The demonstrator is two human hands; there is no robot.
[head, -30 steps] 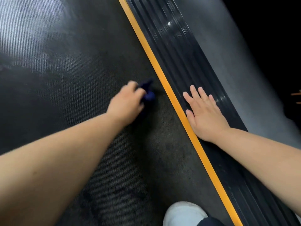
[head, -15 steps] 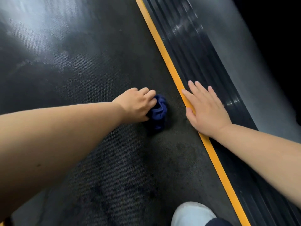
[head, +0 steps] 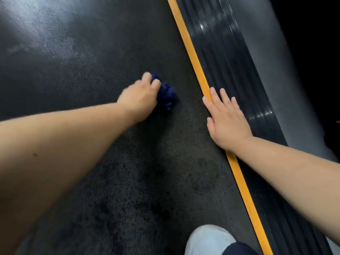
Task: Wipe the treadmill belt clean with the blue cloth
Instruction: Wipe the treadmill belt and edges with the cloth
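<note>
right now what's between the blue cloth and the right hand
Head view: only bare dark textured treadmill belt between the bunched blue cloth and the flat right hand.

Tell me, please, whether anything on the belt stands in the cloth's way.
The left hand grips the cloth on the belt, and nothing visible lies ahead of it. To its right, the right hand rests flat across the yellow strip at the belt's edge; a white shoe stands nearer the person.

Matt, finely textured belt (head: 92,70); crumpled blue cloth (head: 166,95); glossy ribbed side rail (head: 230,70).
</note>
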